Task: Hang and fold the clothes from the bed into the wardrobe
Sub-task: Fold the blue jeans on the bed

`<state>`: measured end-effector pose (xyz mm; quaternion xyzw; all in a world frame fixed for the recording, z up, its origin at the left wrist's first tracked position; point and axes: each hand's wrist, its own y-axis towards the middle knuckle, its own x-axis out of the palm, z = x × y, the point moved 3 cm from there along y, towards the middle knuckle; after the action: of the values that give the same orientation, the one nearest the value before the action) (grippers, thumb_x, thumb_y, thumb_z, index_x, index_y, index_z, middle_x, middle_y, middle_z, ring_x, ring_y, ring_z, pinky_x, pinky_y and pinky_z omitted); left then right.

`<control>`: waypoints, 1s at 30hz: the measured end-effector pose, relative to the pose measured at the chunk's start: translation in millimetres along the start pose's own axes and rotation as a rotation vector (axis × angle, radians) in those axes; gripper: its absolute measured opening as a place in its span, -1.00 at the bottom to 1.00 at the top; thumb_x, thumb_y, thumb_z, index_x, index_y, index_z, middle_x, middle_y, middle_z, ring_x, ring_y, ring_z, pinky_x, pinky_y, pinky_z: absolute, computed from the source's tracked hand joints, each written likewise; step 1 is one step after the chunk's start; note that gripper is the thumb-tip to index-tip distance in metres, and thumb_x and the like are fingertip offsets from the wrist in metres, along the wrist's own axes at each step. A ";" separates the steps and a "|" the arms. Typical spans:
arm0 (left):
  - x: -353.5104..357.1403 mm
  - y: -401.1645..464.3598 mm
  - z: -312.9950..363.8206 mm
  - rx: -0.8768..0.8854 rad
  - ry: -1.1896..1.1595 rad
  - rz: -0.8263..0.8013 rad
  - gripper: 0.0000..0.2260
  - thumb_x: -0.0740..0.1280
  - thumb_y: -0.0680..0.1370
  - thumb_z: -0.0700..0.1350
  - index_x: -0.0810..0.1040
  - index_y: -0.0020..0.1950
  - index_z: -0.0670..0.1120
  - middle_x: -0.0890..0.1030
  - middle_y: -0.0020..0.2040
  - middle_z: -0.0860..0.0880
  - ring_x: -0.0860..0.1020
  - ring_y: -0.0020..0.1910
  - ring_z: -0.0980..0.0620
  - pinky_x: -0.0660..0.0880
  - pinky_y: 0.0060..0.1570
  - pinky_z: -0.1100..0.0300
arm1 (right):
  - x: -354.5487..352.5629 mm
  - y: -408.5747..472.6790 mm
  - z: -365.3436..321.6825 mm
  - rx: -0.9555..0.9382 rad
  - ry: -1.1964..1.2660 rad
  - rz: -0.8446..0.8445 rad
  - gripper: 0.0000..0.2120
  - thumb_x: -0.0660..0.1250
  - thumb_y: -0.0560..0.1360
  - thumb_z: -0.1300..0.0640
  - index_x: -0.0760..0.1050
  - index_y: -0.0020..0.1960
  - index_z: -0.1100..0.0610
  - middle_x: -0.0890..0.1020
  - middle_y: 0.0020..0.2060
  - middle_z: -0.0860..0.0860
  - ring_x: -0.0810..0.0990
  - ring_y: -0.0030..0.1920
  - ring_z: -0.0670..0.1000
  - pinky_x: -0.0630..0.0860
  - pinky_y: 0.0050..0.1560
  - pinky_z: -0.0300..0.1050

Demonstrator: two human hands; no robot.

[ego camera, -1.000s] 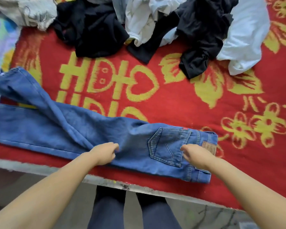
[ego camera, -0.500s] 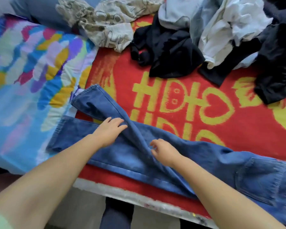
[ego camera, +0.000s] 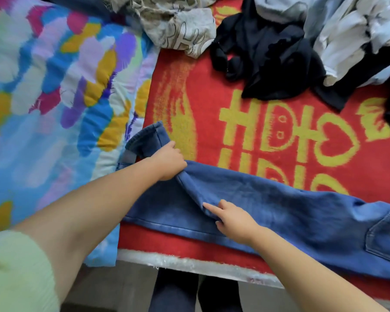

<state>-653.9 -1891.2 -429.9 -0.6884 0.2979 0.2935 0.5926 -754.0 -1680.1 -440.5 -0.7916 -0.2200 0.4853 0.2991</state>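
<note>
A bed (ego camera: 189, 260) fills the view, spread with a red blanket (ego camera: 212, 113) bearing yellow lettering, and beside it on the left a quilt (ego camera: 43, 97) of many colours. Blue jeans (ego camera: 291, 212) lie lengthwise along the near edge of the blanket, waist and back pocket toward the right. The left hand (ego camera: 167, 162) has its grip curled round a jeans leg close to the cuff, bunching the denim, the cuff itself just beyond the knuckles (its hem turned up toward the quilt). The right hand (ego camera: 232, 218) sits to the right of the left and nearer the bed's edge, its grip pinching a fold of the denim, with the index finger stretched out along the crease. Well beyond both hands, at the far side of the blanket, lies a pile (ego camera: 302, 52) of black, white and pale clothes, with a beige patterned garment (ego camera: 178, 25) to the pile's left.
</note>
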 end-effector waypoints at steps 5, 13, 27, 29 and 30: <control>12.4 -69.4 -21.0 0.007 0.124 0.431 -0.82 0.14 0.42 -0.25 0.53 -0.18 -0.10 0.54 -0.13 -0.10 0.54 -0.12 -0.11 0.45 0.19 -0.09 | 10.9 -3.4 -15.5 0.252 -0.039 0.091 -0.29 0.25 0.54 -0.04 -0.06 0.55 -0.03 0.36 0.20 0.04 0.40 0.18 0.11 0.42 0.02 -0.02; 71.0 -158.0 -31.0 -0.178 -0.020 0.728 -0.78 0.13 0.44 -0.38 0.44 -0.26 -0.11 0.43 -0.33 -0.10 0.46 -0.36 -0.09 0.39 -0.05 0.02 | 10.6 -19.6 -22.6 -0.047 -0.034 0.074 -0.34 0.14 0.49 0.15 0.06 0.55 -0.05 0.44 0.10 0.03 0.52 -0.10 0.22 0.33 -0.24 -0.01; 128.2 -139.5 14.8 -1.153 -1.404 0.468 -0.57 0.33 0.54 -0.18 0.34 0.35 -0.29 0.45 0.29 -0.32 0.43 0.25 -0.29 0.35 0.20 -0.02 | 8.4 27.3 -56.0 0.055 -0.054 0.042 -0.42 0.09 0.62 -0.09 -0.06 0.57 -0.09 -0.11 0.57 -0.01 -0.16 0.55 0.08 0.03 0.41 0.36; 129.0 -122.0 14.8 -1.162 -1.550 0.312 -0.57 0.33 0.55 -0.09 0.35 0.32 -0.28 0.50 0.26 -0.30 0.48 0.22 -0.28 0.39 0.14 0.03 | 11.4 37.3 -49.1 0.182 -0.084 -0.211 -0.40 0.03 0.64 -0.11 -0.22 0.55 -0.15 -0.31 0.53 -0.10 -0.32 0.53 0.09 -0.09 0.37 0.48; 131.3 -114.7 15.7 -1.143 -1.573 0.237 -0.53 0.34 0.55 -0.05 0.34 0.34 -0.29 0.50 0.27 -0.30 0.47 0.24 -0.28 0.38 0.16 0.04 | 11.4 40.1 -47.3 0.208 -0.086 -0.276 -0.40 0.03 0.64 -0.08 -0.25 0.55 -0.16 -0.35 0.51 -0.11 -0.34 0.52 0.11 -0.10 0.36 0.51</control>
<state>-482.3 -1870.1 -457.7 -0.4454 -0.3021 0.8264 0.1660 -704.2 -1714.1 -458.8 -0.6974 -0.2876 0.4931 0.4333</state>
